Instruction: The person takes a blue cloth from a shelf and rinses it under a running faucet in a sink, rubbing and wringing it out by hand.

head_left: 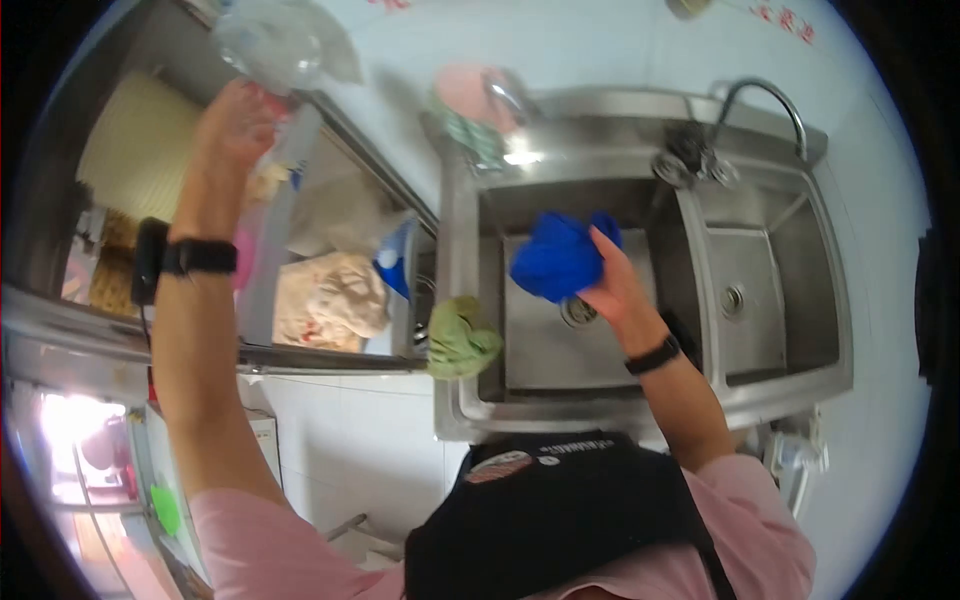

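My right hand (pixel 612 282) is closed on a bunched blue cloth (pixel 555 258), held over the left basin (pixel 545 365) of a steel sink. Up at the left, my left hand (pixel 240 122) is closed around a red part at the lower end of a clear plastic container (pixel 268 45). That container is blurred, so its exact kind cannot be made out. A green cloth (pixel 462 340) hangs over the sink's left rim.
The right basin (pixel 770 350) lies beside a curved faucet (pixel 765 85). Pink and green-checked cloths (pixel 475 105) sit at the sink's back left corner. Left of the sink, a metal-framed cabinet holds a beige cloth (pixel 335 300) and a blue-and-white packet (pixel 395 260).
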Tool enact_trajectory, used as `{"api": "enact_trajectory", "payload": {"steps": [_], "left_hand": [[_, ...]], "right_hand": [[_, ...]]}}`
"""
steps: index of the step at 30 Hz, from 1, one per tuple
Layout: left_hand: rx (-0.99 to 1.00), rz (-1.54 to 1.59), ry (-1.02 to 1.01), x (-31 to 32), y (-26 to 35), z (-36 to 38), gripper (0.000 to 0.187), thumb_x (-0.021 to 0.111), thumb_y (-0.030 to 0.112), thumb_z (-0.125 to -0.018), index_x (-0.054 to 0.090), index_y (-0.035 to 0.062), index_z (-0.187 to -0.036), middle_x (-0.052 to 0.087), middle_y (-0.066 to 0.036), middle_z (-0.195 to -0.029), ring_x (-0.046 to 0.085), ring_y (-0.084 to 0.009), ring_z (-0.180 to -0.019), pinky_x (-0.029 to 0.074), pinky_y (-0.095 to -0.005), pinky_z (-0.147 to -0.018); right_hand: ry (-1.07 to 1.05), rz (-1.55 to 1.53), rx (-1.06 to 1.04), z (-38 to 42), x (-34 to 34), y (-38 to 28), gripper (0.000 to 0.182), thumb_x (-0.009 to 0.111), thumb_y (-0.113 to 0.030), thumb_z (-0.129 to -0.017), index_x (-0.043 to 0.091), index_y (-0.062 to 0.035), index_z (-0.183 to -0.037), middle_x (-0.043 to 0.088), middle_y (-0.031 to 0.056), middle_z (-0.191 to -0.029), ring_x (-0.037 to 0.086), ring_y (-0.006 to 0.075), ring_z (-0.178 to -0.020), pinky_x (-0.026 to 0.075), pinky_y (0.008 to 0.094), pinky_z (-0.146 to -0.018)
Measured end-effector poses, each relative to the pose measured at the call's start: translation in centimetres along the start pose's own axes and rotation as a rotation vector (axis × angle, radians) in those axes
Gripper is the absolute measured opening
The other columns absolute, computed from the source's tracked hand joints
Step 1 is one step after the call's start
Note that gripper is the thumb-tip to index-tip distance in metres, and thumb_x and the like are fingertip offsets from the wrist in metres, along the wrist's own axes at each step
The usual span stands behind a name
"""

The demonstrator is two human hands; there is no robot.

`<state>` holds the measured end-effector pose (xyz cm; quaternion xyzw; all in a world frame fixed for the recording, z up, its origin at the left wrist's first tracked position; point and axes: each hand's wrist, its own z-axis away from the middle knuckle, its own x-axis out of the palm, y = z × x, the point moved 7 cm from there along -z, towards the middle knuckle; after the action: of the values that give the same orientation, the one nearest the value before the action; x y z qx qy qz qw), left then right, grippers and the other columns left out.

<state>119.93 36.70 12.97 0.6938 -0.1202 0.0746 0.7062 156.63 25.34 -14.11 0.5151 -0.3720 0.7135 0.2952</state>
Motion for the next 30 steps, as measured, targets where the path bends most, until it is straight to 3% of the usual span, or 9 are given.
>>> {"api": "enact_trajectory", "payload": {"steps": [1,5,6,8,11,15,20,29,30], "left_hand": [[-0.097,0.000,-0.138,7.1,-4.7,1.6,0.015,0.051,0.019,-0.078,0.043,0.0142,-0.067,0.038,0.005,-0.055,0.035,-0.0029,-0.043,0.029,-0.0141,-0.036],[-0.182,-0.023,0.191,19.9,-22.3,7.7,0.004,0.049,0.015,-0.080,0.048,0.0109,-0.080,0.044,0.002,-0.065,0.042,-0.0073,-0.055,0.035,-0.0221,-0.044],[0.314,-0.522,0.088,20.3,-25.7,6.5,0.008,0.044,0.015,-0.082,0.048,0.0082,-0.079,0.046,-0.002,-0.066,0.045,-0.0152,-0.057,0.037,-0.0285,-0.048],[0.491,-0.966,0.263,24.6,-26.3,9.3,0.012,0.041,0.012,-0.079,0.047,0.0022,-0.075,0.048,-0.018,-0.072,0.046,-0.0341,-0.073,0.036,-0.0424,-0.063],[0.698,-1.214,0.212,26.4,-27.3,11.2,0.016,0.037,0.013,-0.081,0.046,0.0004,-0.077,0.047,-0.018,-0.074,0.043,-0.0356,-0.072,0.035,-0.0406,-0.065],[0.416,-0.949,0.240,24.1,-30.2,9.0,0.018,0.036,0.014,-0.081,0.048,-0.0002,-0.078,0.047,-0.020,-0.079,0.042,-0.0359,-0.080,0.033,-0.0417,-0.072],[0.466,-1.085,0.010,25.2,-32.3,10.3,0.020,0.039,0.014,-0.080,0.049,-0.0013,-0.088,0.048,-0.018,-0.086,0.043,-0.0322,-0.082,0.035,-0.0391,-0.074],[0.441,-0.727,0.222,24.0,-32.8,12.3,0.031,0.037,0.021,-0.084,0.048,-0.0001,-0.102,0.049,-0.019,-0.098,0.042,-0.0299,-0.100,0.031,-0.0343,-0.085],[0.164,-0.514,0.096,23.1,-34.3,10.7,0.030,0.037,0.022,-0.084,0.049,0.0006,-0.102,0.051,-0.015,-0.097,0.046,-0.0239,-0.095,0.035,-0.0325,-0.082]], "right_hand": [[-0.009,-0.026,0.020,-0.5,-0.4,0.5,0.033,0.037,-0.027,-0.086,0.044,-0.0035,-0.108,0.048,0.0097,-0.110,0.046,0.0232,-0.102,0.034,0.0399,-0.089],[0.076,-0.092,-0.045,-0.1,1.4,1.4,0.027,0.035,-0.031,-0.087,0.044,-0.0111,-0.103,0.050,0.0077,-0.105,0.047,0.0204,-0.100,0.034,0.0397,-0.089],[0.075,-0.094,-0.046,-0.3,0.8,1.7,0.027,0.035,-0.031,-0.087,0.044,-0.0111,-0.103,0.050,0.0077,-0.105,0.047,0.0204,-0.100,0.034,0.0397,-0.089],[-0.021,-0.166,-0.019,-0.2,0.5,1.9,0.028,0.035,-0.030,-0.087,0.044,-0.0097,-0.103,0.050,0.0070,-0.106,0.046,0.0194,-0.100,0.036,0.0392,-0.087],[0.049,-0.142,-0.056,1.1,-1.2,1.7,0.027,0.036,-0.028,-0.087,0.047,-0.0078,-0.102,0.052,0.0057,-0.103,0.049,0.0189,-0.096,0.038,0.0368,-0.084],[0.127,-0.115,-0.134,2.7,-1.7,1.0,0.027,0.036,-0.027,-0.087,0.049,-0.0072,-0.100,0.054,0.0058,-0.099,0.051,0.0192,-0.091,0.039,0.0345,-0.082],[0.121,-0.161,-0.141,3.6,-3.0,-0.1,0.028,0.036,-0.028,-0.086,0.049,-0.0060,-0.099,0.054,0.0068,-0.097,0.052,0.0205,-0.089,0.040,0.0345,-0.081],[0.140,-0.186,-0.129,4.0,-3.9,-0.2,0.035,0.030,-0.029,-0.086,0.048,-0.0045,-0.104,0.053,0.0109,-0.101,0.051,0.0251,-0.092,0.038,0.0380,-0.084],[0.112,-0.142,-0.104,4.0,-3.8,0.0,0.035,0.029,-0.029,-0.086,0.047,-0.0046,-0.105,0.052,0.0114,-0.102,0.050,0.0258,-0.093,0.037,0.0389,-0.085]]}}
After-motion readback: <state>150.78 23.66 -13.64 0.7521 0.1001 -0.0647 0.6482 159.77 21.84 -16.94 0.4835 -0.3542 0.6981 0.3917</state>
